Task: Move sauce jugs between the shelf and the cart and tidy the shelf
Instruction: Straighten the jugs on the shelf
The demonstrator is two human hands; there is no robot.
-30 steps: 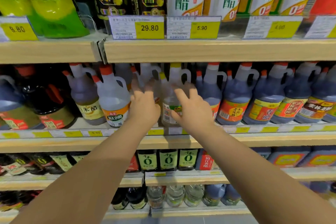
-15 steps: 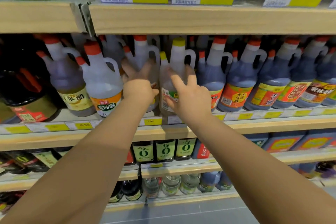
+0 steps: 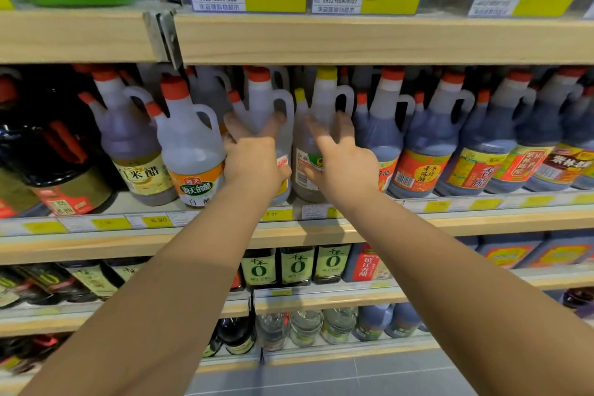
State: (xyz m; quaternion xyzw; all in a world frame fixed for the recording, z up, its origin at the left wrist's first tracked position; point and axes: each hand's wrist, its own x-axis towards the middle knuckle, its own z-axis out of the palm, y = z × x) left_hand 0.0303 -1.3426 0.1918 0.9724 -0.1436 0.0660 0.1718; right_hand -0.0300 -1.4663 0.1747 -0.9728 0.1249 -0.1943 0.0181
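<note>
Both arms reach to a wooden shelf (image 3: 450, 222), where the left hand (image 3: 254, 161) lies with fingers spread flat on a red-capped jug (image 3: 264, 96), and just right of it the right hand (image 3: 344, 164) lies splayed on a yellow-capped jug (image 3: 324, 96), neither hand gripping.

Labels on the red-capped jug (image 3: 259, 96) and yellow-capped jug (image 3: 323, 98) are largely hidden by the left hand (image 3: 254, 161) and right hand (image 3: 344, 165).
</note>
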